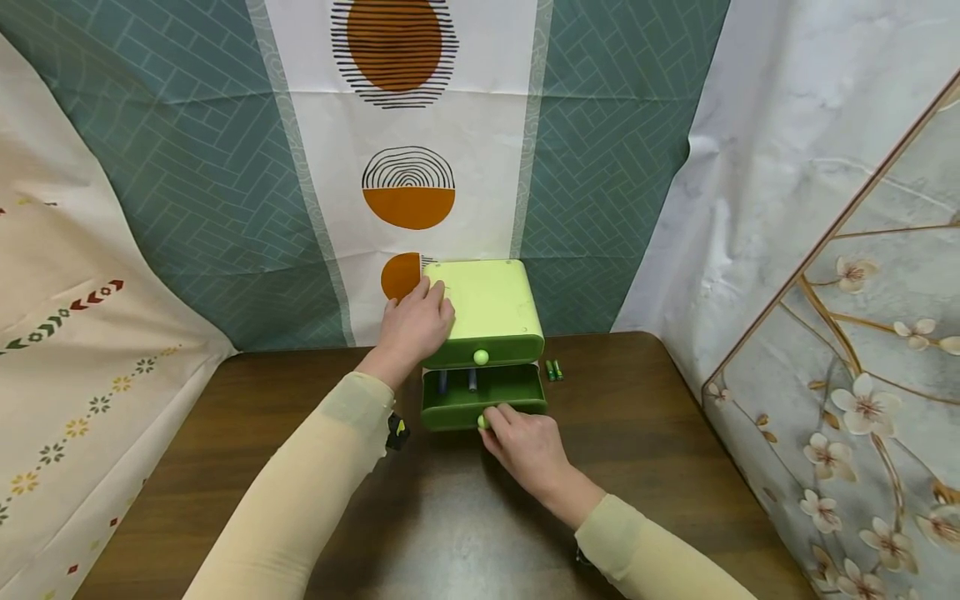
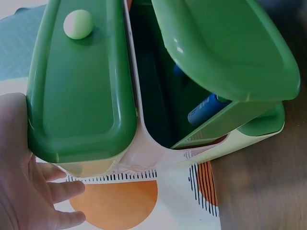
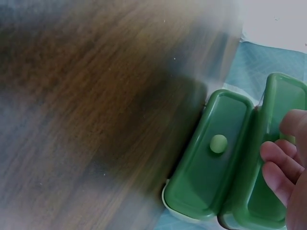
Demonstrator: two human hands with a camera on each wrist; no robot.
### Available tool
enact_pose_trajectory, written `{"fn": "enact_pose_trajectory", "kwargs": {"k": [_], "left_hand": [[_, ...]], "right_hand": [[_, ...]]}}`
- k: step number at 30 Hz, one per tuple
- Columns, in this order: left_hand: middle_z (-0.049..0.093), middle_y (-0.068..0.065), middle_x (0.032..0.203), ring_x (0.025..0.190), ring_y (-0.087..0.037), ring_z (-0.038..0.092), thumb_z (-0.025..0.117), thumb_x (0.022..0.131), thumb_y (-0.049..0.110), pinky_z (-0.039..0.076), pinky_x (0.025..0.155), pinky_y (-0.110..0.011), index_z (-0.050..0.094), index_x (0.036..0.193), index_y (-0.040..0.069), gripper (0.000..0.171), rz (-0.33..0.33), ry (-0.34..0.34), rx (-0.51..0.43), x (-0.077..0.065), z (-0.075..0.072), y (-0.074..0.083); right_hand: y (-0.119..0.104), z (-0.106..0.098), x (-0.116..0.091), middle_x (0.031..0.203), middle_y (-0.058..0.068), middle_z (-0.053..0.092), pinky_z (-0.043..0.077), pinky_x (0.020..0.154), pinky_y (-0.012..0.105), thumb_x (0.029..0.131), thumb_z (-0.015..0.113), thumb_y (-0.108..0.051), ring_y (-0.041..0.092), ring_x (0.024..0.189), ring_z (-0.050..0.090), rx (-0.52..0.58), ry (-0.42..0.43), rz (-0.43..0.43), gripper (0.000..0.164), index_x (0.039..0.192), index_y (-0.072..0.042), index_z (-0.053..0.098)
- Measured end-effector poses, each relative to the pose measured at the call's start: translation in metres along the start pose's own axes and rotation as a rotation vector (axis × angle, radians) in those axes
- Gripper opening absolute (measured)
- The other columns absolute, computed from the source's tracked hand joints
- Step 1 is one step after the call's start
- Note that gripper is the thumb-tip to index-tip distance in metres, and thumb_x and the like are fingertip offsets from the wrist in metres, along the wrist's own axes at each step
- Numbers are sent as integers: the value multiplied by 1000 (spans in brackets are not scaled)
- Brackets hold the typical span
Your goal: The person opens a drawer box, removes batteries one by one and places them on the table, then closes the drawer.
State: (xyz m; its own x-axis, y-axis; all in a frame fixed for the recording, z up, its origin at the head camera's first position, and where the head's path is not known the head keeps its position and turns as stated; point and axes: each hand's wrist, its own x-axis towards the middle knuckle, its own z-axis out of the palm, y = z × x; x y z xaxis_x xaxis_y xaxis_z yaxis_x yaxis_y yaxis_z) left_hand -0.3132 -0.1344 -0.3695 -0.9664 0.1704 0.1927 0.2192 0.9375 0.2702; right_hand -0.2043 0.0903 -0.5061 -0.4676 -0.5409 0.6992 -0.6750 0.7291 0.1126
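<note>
Two pale sleeves (image 1: 292, 500) reach in over the wooden surface (image 1: 450, 525). The right hand (image 1: 527, 450) comes first, pinching the knob (image 1: 482, 422) of the middle drawer (image 1: 450, 419) between thumb and fingers.

That drawer juts out toward the person, its long front running left to right and its depth running straight away from them. The right hand is the nearer one, at the drawer's front, just right of its middle; the left hand (image 1: 417, 323) is beyond and above it, on the left. Inside, seen from the left wrist, lie blue cylinders, the clearest a battery (image 2: 206, 110) by its look.

Below, the bottom drawer (image 3: 196, 170) sits closed, close to the surface. Above, the top drawer (image 1: 450, 357) is closed too.

On the right, two small green batteries (image 1: 554, 371) lie side by side, just beside the cabinet (image 1: 491, 300). The left hand grasps nothing: it rests over the left edge of the cabinet's top, fingers extended. Behind everything hangs a patterned cloth (image 1: 487, 167).
</note>
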Motion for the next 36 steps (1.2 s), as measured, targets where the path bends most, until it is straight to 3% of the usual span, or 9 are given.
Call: {"fn": "enact_pose_trajectory", "kwargs": {"k": [21,36], "left_hand": [[31,-17,179,163,-34,33,26,119,38,25,126,-70,40,172,10,62,-6,9,-8,1,2,-1],[29,-17,180,164,-36,32,24,118,38,24,127,-70,37,173,11,63,-17,-5,-10,1,2,-1]], "right_hand": [[-6,-9,-11,82,-4,64,47,45,28,96,87,-22,9,53,58,28,-9,-7,23,101,-13,66],[-9,-11,-19,81,-5,65,48,44,29,92,88,-19,9,53,60,41,37,-33,24,98,-12,66]]}}
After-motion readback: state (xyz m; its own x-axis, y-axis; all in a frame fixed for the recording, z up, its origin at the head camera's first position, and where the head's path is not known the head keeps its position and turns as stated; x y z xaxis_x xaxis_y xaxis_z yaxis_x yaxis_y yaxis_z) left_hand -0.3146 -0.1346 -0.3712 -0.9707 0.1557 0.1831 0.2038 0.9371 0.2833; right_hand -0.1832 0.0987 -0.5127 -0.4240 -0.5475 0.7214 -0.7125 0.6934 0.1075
